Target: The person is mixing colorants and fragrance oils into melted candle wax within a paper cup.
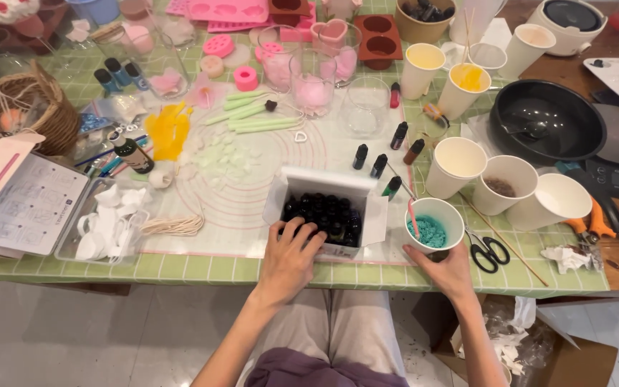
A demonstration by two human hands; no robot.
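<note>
My left hand [291,254] reaches into an open white box [324,188] packed with several small dark bottles [324,213]; its fingertips rest on the bottles at the front left. My right hand [444,266] grips the base of a white paper cup [435,223] at the table's front edge. That cup holds teal granules and a pink stick [413,218] leaning inside it. Black scissors [486,249] lie just right of the cup.
Several more paper cups [460,159] stand to the right, beside a black pan [546,122] and a scale. Loose dropper bottles [377,165], glass jars [313,82], pink moulds, green sticks and yellow wax pieces cover the mat. A wicker basket [19,107] sits at left.
</note>
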